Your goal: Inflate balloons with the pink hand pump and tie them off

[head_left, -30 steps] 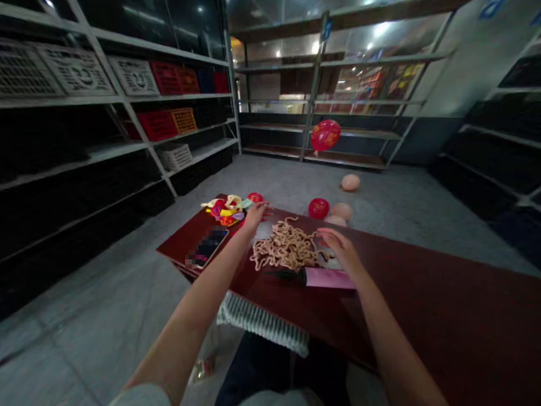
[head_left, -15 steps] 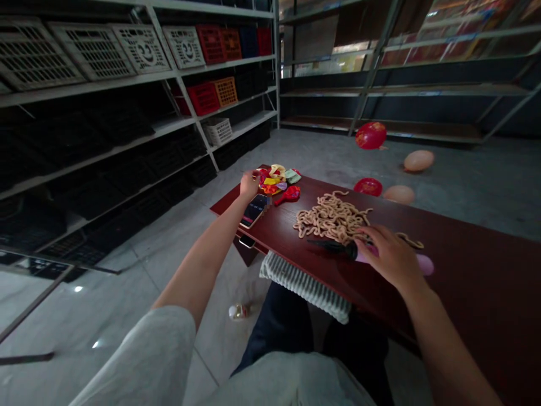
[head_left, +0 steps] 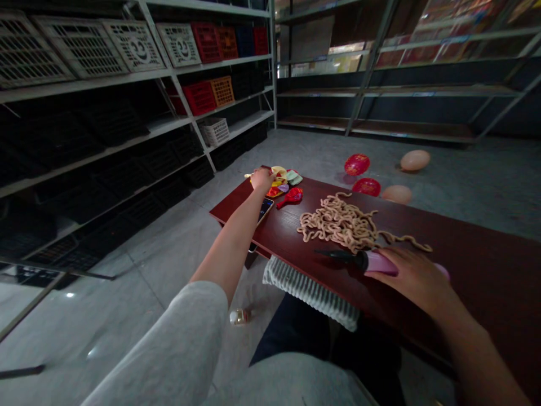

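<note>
Nearest: grey shirt [head_left: 291, 380] and dark trousers [head_left: 291, 332] of the seated person. Ribbed pale cloth [head_left: 310, 293] lies along the near edge of the dark red counter [head_left: 486, 248], just below its top. Small bottle [head_left: 239, 317] on the floor, left of the legs.

Right hand [head_left: 416, 276] lies over a pink pump [head_left: 377, 261] on the counter; grip closed around the barrel, thumb on the near side. Black nozzle [head_left: 338, 255] points left. Just beyond it, a tangled heap of tan strands [head_left: 338, 221], one strand trailing right.

Left arm reaches across a phone [head_left: 265, 208], partly covering it. Single limp red balloon [head_left: 291, 196] right of the phone. Left hand [head_left: 262, 178] is at the pile of limp balloons [head_left: 295, 177] by the counter's far left corner; fingers bent down into it, cannot tell whether that grip has closed on one.

Beyond the counter: two inflated red balloons [head_left: 357, 164], two peach ones [head_left: 415, 160]. Farther, metal racks [head_left: 363, 96], those at left bearing crates [head_left: 203, 97].
</note>
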A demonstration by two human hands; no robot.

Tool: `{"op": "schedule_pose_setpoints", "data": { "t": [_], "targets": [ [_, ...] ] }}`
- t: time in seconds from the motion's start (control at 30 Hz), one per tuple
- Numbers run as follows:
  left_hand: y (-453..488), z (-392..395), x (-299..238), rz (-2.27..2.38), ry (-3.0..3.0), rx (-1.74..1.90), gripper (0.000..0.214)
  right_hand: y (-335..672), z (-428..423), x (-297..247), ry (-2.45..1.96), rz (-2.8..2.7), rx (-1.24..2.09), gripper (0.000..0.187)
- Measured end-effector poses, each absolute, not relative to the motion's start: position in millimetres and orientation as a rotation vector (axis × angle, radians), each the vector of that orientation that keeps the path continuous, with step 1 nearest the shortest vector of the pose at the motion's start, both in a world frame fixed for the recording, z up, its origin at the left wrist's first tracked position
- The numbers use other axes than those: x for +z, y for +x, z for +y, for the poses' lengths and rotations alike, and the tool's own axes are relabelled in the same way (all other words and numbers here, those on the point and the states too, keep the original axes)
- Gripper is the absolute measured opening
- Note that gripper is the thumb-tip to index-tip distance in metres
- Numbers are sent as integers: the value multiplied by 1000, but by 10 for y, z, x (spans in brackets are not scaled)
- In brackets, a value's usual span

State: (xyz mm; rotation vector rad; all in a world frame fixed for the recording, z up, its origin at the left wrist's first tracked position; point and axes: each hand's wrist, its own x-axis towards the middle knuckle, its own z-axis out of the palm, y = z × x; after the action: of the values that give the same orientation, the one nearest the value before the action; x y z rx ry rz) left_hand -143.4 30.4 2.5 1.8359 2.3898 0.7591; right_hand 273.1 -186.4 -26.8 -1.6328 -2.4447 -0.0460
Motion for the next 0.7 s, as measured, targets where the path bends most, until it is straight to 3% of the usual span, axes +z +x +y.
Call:
{"op": "schedule_pose_setpoints", "data": {
  "t": [0.23, 0.43, 0.7],
  "targets": [
    [-1517, 260, 236, 2229, 1806, 1077, 32, 2690, -1741, 67, -1946, -2096, 325, 66],
    [-1122, 145, 492, 1457, 1318, 1452, 23, 2705, -1434, 178, -1964, -1783, 631, 61],
    [72, -322, 406, 726, 771, 1341, 13, 2705, -1208, 31, -1326, -1105, 1399, 58]
  ]
}}
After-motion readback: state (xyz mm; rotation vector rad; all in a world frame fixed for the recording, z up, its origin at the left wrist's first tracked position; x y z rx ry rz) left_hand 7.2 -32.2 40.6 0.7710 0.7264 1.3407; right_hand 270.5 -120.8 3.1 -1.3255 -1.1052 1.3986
